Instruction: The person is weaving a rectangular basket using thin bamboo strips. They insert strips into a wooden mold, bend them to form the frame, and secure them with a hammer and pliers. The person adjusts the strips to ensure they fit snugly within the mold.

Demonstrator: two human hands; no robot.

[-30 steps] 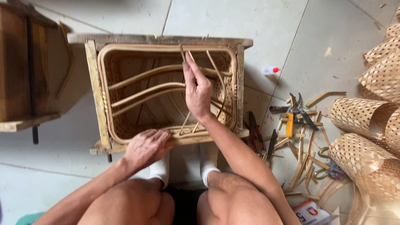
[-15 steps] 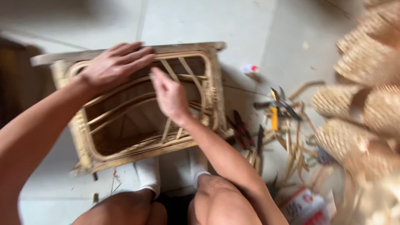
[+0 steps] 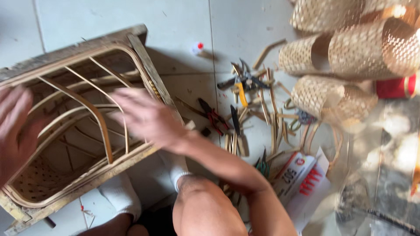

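Rough wooden frame (image 3: 87, 46), smooth bent cane strips (image 3: 94, 113) (matt), woven rattan sleeves (image 3: 332, 98), glossy floor tiles (image 3: 253, 22)

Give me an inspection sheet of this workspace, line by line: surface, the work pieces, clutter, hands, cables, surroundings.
Surface: pale tiled floor, partly shaded.
Work pieces: wooden frame lying tilted, with a rattan basket form of bent strips inside it.
Clutter: yellow-handled cutters, red-handled pliers, loose cane offcuts, small red-capped bottle, printed carton.
Hands: left hand blurred, over the frame's left side; right hand blurred, open, at its right rail.
Cables: nothing seen.
Surroundings: woven cylinders stacked at the right.
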